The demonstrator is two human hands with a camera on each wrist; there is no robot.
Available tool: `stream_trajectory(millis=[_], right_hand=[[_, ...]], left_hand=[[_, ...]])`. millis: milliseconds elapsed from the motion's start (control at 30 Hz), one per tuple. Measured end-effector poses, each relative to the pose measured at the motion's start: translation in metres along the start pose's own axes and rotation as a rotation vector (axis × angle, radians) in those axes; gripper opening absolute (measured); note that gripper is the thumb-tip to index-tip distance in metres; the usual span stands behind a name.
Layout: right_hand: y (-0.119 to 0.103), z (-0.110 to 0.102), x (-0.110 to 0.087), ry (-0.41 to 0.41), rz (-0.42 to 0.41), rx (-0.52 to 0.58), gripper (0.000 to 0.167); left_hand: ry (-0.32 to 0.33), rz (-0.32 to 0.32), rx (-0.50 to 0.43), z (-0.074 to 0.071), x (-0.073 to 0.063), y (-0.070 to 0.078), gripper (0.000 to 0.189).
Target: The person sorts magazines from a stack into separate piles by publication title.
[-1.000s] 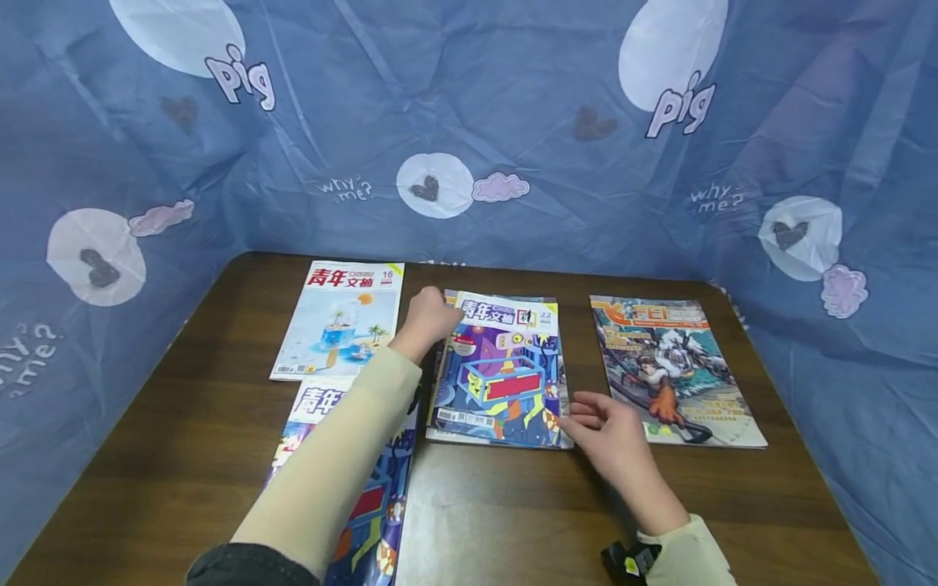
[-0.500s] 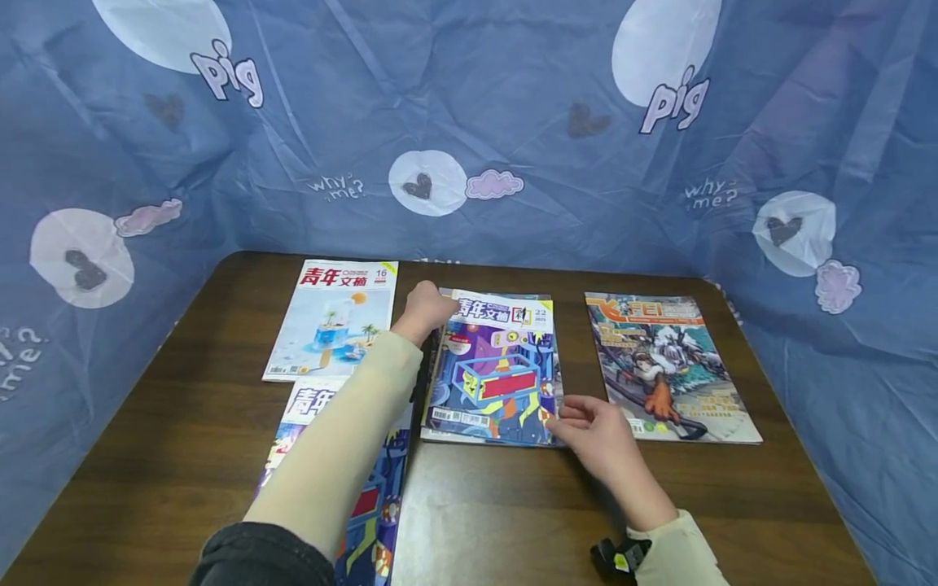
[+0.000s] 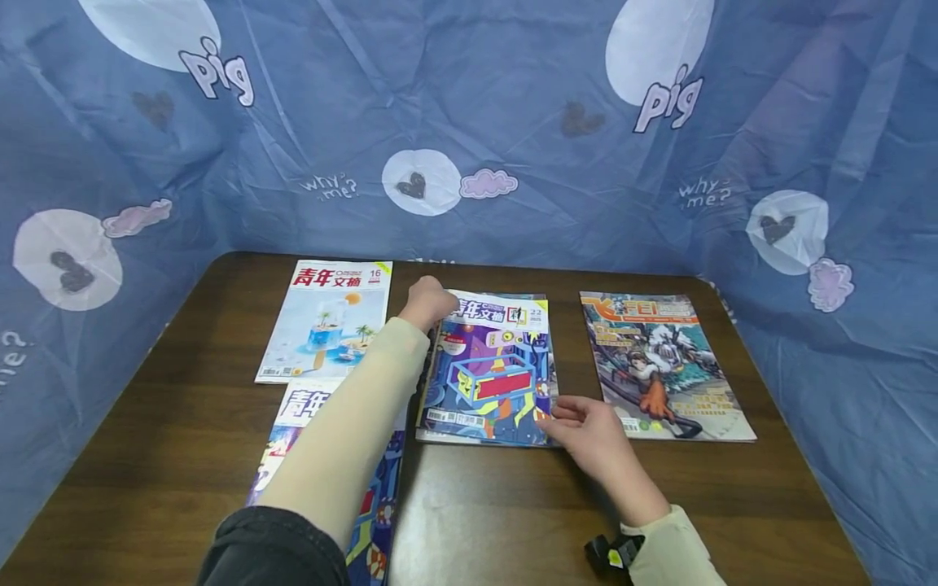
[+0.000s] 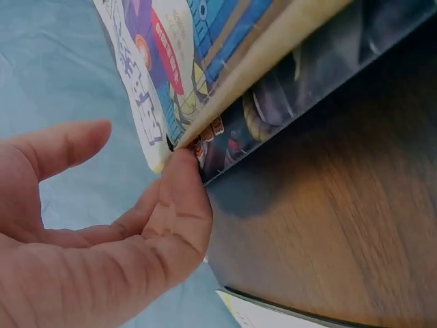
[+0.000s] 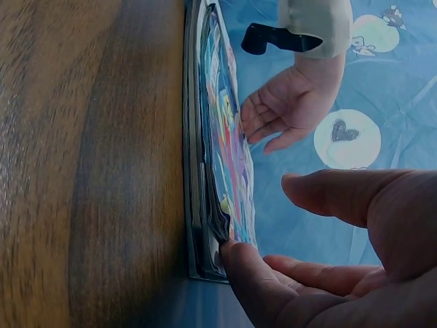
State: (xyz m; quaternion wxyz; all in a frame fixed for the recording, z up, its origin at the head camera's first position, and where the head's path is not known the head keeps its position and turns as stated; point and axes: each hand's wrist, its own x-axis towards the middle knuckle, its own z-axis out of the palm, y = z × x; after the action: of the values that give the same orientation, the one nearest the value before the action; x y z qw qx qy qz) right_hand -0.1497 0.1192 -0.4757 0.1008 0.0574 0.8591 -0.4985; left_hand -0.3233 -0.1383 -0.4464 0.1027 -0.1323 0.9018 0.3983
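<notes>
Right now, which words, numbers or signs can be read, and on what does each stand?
"pig", twice: blue backdrop
"why me?", repeated: same backdrop
"青年文摘", "16": white magazine
"青年文摘", "22": middle magazine, title partly covered
"青": lower-left magazine, rest behind the sleeve
"FEI": right magazine
Other cover print: too small or blurred.

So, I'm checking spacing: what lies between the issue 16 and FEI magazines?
In the head view, the issue 22 stack, left hand and right hand at opposite corners.
</notes>
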Motion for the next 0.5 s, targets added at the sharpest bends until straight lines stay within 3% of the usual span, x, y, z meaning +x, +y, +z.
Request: stream_trajectory(millis=[300,500], right_hand=[[-0.0001,-0.0007,0.0008,-0.024,-0.021,0.025,0.051],[0.0026,-0.0016,0.0008,-0.040,-0.007,0.037,0.051]], left_hand=[[-0.005,-0.090,-0.046,-0.0017,0.0068,-0.0006,0.029],[-0.076,-0.135,-0.102,0.0010,0.0045,-0.0024,0.039]])
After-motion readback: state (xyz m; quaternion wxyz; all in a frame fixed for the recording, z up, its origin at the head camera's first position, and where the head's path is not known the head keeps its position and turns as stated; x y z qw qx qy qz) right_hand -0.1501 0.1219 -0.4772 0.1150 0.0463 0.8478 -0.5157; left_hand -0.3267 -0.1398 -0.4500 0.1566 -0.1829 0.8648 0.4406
